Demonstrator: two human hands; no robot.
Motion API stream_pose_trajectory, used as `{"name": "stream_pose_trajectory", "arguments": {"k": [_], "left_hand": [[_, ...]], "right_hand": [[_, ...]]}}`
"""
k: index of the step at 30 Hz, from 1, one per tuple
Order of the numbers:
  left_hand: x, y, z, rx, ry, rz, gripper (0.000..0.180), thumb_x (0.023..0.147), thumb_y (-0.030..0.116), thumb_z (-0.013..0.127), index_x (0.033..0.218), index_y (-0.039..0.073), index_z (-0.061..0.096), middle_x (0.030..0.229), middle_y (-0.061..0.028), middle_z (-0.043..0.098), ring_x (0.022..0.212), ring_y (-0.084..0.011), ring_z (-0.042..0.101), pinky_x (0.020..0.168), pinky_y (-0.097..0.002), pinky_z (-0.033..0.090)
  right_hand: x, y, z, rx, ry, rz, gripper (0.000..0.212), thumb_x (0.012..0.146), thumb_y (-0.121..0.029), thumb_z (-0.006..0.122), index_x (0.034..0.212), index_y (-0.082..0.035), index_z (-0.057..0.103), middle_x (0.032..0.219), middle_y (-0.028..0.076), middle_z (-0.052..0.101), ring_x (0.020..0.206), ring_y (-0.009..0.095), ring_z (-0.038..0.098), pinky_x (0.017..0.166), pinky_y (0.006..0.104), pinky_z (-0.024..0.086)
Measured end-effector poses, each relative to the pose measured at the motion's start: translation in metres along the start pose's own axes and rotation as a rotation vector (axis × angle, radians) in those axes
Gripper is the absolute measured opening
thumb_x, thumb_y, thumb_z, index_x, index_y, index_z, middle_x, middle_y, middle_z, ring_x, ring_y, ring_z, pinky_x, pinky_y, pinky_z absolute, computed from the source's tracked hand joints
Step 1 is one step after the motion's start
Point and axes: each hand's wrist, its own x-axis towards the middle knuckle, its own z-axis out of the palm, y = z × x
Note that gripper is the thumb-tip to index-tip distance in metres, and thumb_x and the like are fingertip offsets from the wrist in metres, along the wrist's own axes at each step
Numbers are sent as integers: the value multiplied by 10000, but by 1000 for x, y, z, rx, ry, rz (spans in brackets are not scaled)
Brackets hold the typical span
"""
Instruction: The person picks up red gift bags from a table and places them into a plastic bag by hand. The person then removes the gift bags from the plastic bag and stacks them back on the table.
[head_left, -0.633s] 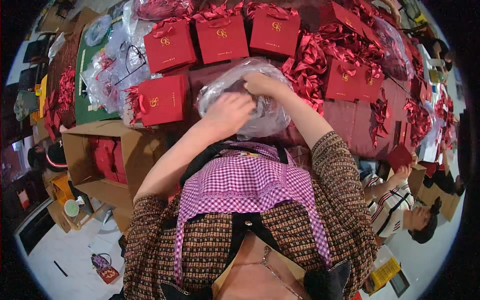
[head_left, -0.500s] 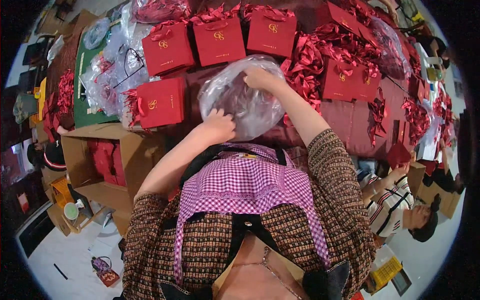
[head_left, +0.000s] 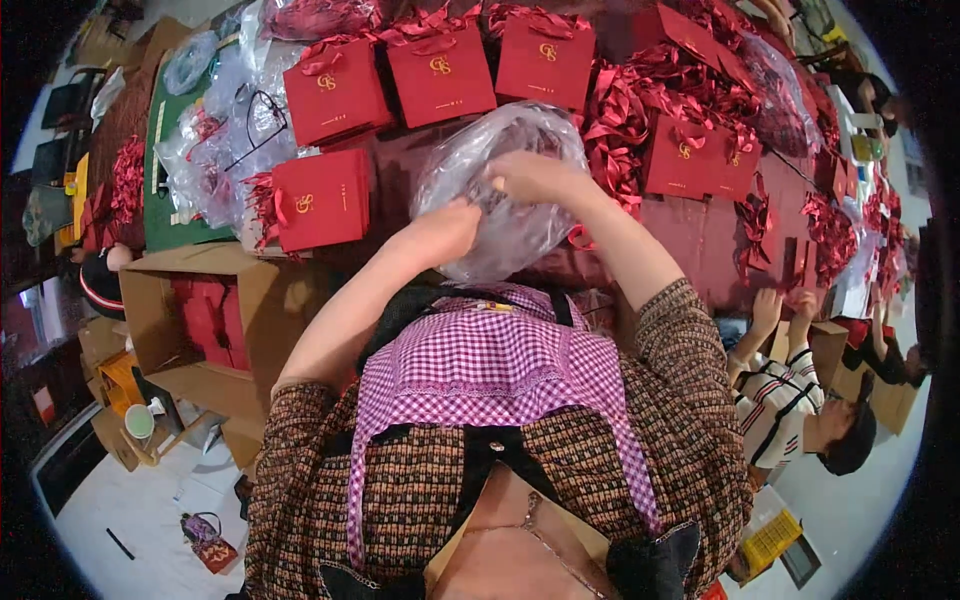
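Clear plastic bag (head_left: pixel 510 248), red bags (head_left: pixel 440 78) beyond, ribbons (head_left: pixel 612 125) right, cardboard box (head_left: pixel 262 310) left

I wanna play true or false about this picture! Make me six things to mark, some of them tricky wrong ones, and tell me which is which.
1. The left hand and the right hand both touch the clear plastic bag. True.
2. The left hand is holding scissors. False: it is at the clear plastic bag.
3. Red things show inside the open cardboard box. True.
4. The open cardboard box is right of the clear plastic bag. False: it is left of it.
5. The apron is purple-and-white checked. True.
6. Every paper bag is blue. False: red paper bags lie beyond the clear plastic bag.
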Motion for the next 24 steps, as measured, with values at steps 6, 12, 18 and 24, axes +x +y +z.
{"name": "stream_pose_trajectory", "arguments": {"k": [6,12,18,24], "left_hand": [[37,-26,17,-27,98,0,429,776,-56,418,1189,10,515,1208,-246,511,1113,-418,507,910,-449,440],[38,-33,-7,89,82,-271,637,805,-17,458,1416,108,328,1462,-204,301,1204,-394,475,954,-442,438],[33,-42,-27,224,76,-367,777,838,288,647,1467,134,217,1441,-248,316,1136,-412,534,923,-478,462],[24,-57,-31,358,52,-426,1067,642,403,813,1462,95,205,1446,-238,316,1184,-396,509,961,-461,452]], "right_hand": [[-30,-13,48,-400,-23,-32,242,806,-179,545,966,-26,643,879,176,669,889,326,647,845,460,457],[-46,-18,54,-222,-211,41,209,825,-226,560,912,-69,668,863,137,684,891,321,657,931,526,388],[-53,-26,50,-248,-300,56,265,853,-257,483,900,-49,640,854,146,671,887,309,644,912,487,389],[-53,-24,52,-209,-320,45,233,833,-238,501,898,-70,649,847,146,668,877,322,641,851,481,415]]}}
